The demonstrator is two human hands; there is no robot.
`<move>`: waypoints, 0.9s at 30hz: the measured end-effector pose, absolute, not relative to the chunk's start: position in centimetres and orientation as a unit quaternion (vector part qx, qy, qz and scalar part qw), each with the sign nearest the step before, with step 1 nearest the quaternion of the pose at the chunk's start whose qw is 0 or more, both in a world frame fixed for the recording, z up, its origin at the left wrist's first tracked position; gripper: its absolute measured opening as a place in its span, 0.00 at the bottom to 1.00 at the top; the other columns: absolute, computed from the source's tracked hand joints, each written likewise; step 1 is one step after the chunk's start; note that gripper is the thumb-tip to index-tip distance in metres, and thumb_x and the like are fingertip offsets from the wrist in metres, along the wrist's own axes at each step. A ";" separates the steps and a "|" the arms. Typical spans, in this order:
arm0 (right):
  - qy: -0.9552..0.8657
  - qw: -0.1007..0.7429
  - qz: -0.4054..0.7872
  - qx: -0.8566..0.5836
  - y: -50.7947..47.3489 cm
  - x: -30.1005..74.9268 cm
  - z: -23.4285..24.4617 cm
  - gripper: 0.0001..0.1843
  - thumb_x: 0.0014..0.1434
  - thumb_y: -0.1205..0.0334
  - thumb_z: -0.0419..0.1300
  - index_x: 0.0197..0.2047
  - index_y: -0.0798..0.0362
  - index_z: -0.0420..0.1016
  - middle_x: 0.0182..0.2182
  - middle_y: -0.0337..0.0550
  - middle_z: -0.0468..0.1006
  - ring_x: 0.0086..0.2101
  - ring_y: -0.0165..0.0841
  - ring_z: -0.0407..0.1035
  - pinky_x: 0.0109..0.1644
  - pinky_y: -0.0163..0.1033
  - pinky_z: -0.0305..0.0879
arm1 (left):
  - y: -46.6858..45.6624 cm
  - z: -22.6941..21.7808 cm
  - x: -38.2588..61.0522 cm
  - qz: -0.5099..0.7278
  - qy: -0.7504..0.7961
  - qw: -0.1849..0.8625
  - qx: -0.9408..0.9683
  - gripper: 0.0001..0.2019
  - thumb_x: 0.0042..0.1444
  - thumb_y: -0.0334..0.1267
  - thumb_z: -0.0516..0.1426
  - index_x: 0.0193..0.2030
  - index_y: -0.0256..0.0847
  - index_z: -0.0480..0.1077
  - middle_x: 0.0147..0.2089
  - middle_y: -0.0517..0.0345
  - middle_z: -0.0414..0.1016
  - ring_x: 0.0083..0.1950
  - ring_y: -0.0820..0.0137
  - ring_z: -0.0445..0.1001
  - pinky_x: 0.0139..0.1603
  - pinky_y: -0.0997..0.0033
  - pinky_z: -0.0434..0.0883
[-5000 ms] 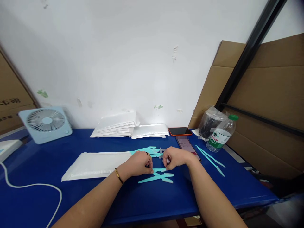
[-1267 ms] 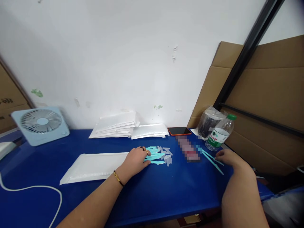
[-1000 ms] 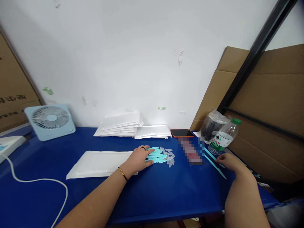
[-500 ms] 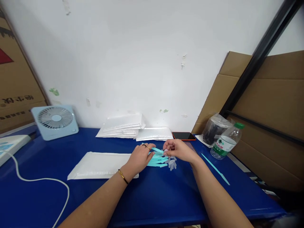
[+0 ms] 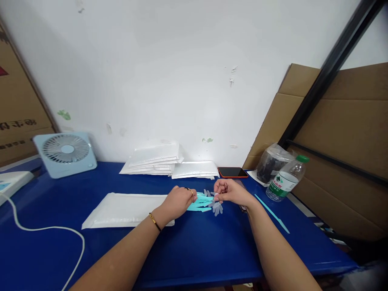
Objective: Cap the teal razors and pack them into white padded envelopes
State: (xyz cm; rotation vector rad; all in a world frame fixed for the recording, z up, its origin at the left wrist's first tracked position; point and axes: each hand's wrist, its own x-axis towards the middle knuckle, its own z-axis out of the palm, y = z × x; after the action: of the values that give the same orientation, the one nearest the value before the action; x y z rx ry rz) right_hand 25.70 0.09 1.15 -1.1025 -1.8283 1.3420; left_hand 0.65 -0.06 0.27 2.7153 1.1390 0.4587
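My left hand (image 5: 180, 202) is closed on one of several slim turquoise sticks that look like eyebrow razors (image 5: 200, 205), partly hidden behind its fingers. Just to the right, my right hand (image 5: 232, 191) is closed in a pinch at the tip of a razor, on what seems to be a small translucent cap. More translucent caps (image 5: 217, 209) lie fanned out below my right fingertips. A single turquoise eyebrow razor (image 5: 273, 214) lies apart, right of my right forearm. Under my left wrist is a white padded envelope (image 5: 124, 210).
White padded envelopes (image 5: 154, 157) are stacked against the wall. A phone (image 5: 233, 172) lies beside them. At the right stand a water bottle (image 5: 285, 181) and a bagged dark object (image 5: 269, 165). A blue fan (image 5: 67, 153) and white cable (image 5: 51, 229) are at left.
My left fingers have curled in and drawn slightly back from the razor tips. My right hand has shifted a little right. The view has turned slightly.
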 end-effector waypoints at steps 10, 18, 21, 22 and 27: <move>-0.701 0.359 0.370 -0.493 1.5 27.3 -0.7 0.15 0.47 0.54 0.64 0.34 0.57 0.72 0.25 0.41 0.74 0.26 0.29 0.68 0.29 0.33 0.62 | 2.0 -0.5 -1.1 0.252 0.427 0.158 0.854 0.16 0.61 0.42 0.41 0.28 0.40 0.62 0.31 0.57 0.68 0.34 0.70 0.65 0.34 0.73 0.59; -0.702 0.411 0.331 -0.480 3.9 24.2 -3.2 0.15 0.52 0.54 0.59 0.37 0.56 0.73 0.29 0.43 0.77 0.30 0.32 0.70 0.34 0.35 0.65 | 1.3 -1.2 0.2 0.195 0.378 0.203 0.882 0.15 0.61 0.43 0.41 0.31 0.41 0.63 0.27 0.60 0.66 0.33 0.70 0.64 0.35 0.73 0.59; -0.744 0.351 0.329 -0.462 3.6 23.7 -3.0 0.14 0.50 0.54 0.60 0.35 0.55 0.75 0.28 0.43 0.78 0.29 0.31 0.70 0.32 0.34 0.64 | 0.3 -0.5 0.4 0.180 0.353 0.233 0.888 0.15 0.61 0.43 0.42 0.32 0.41 0.64 0.30 0.60 0.69 0.34 0.70 0.65 0.35 0.74 0.60; -0.752 0.340 0.327 -0.460 3.4 23.8 -2.8 0.13 0.50 0.54 0.60 0.35 0.55 0.76 0.28 0.43 0.78 0.29 0.32 0.70 0.32 0.35 0.64 | 0.0 -0.2 0.5 0.177 0.344 0.246 0.889 0.15 0.61 0.42 0.41 0.32 0.41 0.65 0.31 0.60 0.70 0.34 0.71 0.66 0.35 0.74 0.60; -0.725 0.406 0.305 -0.465 2.4 25.5 -1.4 0.15 0.51 0.54 0.59 0.37 0.54 0.77 0.33 0.45 0.78 0.33 0.34 0.70 0.36 0.37 0.64 | 0.2 0.2 0.2 0.225 0.364 0.246 0.870 0.16 0.60 0.43 0.42 0.32 0.41 0.68 0.37 0.58 0.72 0.40 0.69 0.68 0.41 0.73 0.62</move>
State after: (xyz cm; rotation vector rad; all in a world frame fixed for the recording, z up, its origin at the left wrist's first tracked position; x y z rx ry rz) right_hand 25.50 2.36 -1.45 -1.1733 -1.8287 0.7685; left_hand 0.24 0.17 0.20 2.3724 0.9921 0.6135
